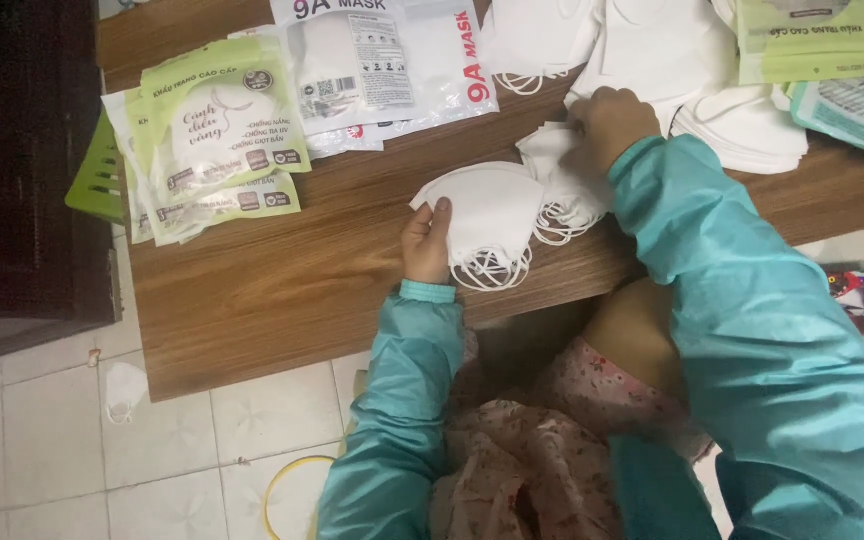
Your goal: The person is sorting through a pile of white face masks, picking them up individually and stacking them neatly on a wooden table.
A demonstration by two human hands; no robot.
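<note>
My left hand (426,243) grips a small stack of white face masks (487,215) by its left edge, just above the near edge of a low wooden table (282,270); ear loops dangle below the stack. My right hand (610,122) rests farther back on a loose pile of white masks (564,165), fingers curled on its top layer. Both arms wear teal sleeves.
Green-and-white mask packets (214,135) lie stacked at the table's left. Clear printed packets (392,65) sit at the back centre, more white masks (712,70) at the back right, with further packets (817,40) beyond. One mask (124,390) lies on the tiled floor.
</note>
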